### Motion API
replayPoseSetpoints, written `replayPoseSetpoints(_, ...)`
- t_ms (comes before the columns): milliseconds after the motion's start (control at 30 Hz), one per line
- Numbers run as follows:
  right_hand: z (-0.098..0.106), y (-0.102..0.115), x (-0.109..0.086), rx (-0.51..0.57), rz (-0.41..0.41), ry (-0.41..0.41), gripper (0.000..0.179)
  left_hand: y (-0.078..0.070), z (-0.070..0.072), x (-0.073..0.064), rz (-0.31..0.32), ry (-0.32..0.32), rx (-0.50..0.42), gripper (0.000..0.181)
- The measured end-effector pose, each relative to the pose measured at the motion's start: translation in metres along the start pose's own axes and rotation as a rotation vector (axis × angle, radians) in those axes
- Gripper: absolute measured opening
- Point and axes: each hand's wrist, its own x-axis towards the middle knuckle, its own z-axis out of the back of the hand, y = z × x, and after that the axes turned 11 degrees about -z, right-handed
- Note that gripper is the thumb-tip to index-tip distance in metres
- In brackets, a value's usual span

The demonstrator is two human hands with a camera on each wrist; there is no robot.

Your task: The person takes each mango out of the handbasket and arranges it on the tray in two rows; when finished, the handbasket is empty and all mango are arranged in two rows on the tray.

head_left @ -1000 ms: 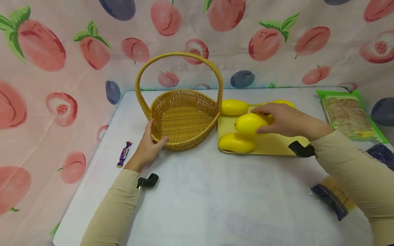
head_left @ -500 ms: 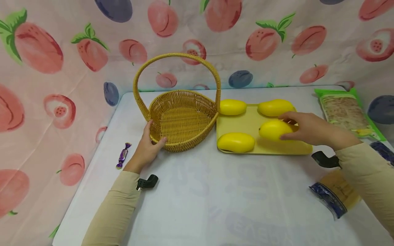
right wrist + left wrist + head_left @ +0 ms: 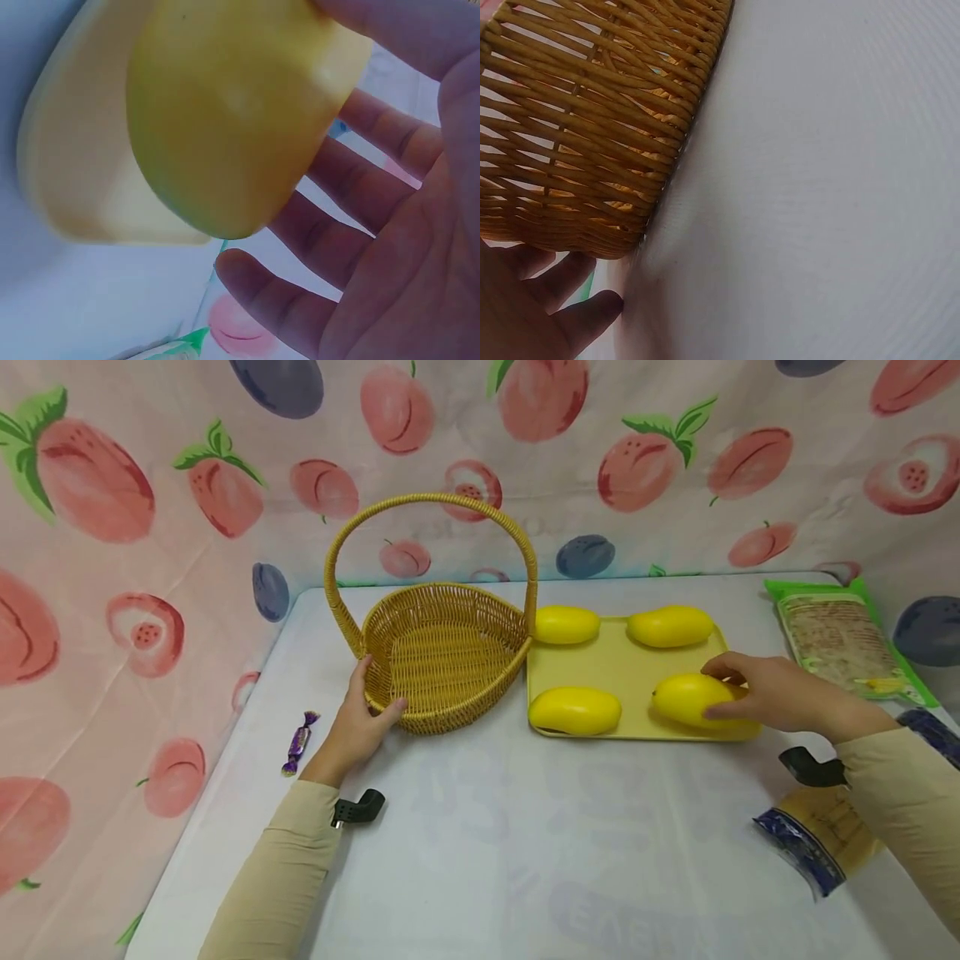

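My right hand [image 3: 776, 693] holds a yellow mango [image 3: 686, 700] low over the front right corner of the yellow tray [image 3: 622, 662]. In the right wrist view the thumb lies on one side of this mango [image 3: 232, 112] and the fingers [image 3: 360, 180] on the other. Three more mangoes lie at the tray's other corners, one of them at the front left [image 3: 576, 710]. My left hand [image 3: 354, 727] grips the near left side of a wicker basket [image 3: 450, 668], thumb at the rim; the left wrist view shows its fingers [image 3: 562, 281] against the woven wall.
A purple wrapped candy [image 3: 300, 743] lies left of the basket. On the right are a green-edged food packet [image 3: 840, 639], a blue-and-tan packet [image 3: 817, 839] under the right forearm and a dark blue packet [image 3: 933, 735]. A fruit-print cloth [image 3: 675, 539] hangs behind the table.
My right hand has carried the mango rightward and down, from above the tray's left half to its front right corner. My left hand stays at the basket.
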Motion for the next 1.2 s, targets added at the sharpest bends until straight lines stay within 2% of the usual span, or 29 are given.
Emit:
replayPoseSetpoints(200, -0.003, -0.004, 0.001, -0.013, 0.005, -0.002, 0.069, 0.000, -0.001, -0.001, -0.004, -0.001, -0.005, 0.093)
replayPoseSetpoints(433, -0.005, 0.001, 0.001, -0.021, 0.018, -0.072, 0.056, 0.001, -0.002, 0.000, -0.006, -0.002, 0.002, 0.092)
replayPoseSetpoints(633, -0.007, 0.005, 0.003, -0.057, 0.007, -0.100, 0.062, 0.001, -0.002, 0.000, -0.004, -0.005, 0.012, 0.091)
replayPoseSetpoints(900, -0.006, -0.003, 0.008, -0.001, -0.070, -0.068, 0.069, 0.000, -0.002, 0.001, 0.009, -0.001, 0.009, 0.092)
replayPoseSetpoints(1200, -0.005, -0.003, 0.012, 0.037, -0.074, -0.018, 0.067, 0.000, -0.001, 0.000, 0.009, -0.006, 0.007, 0.092)
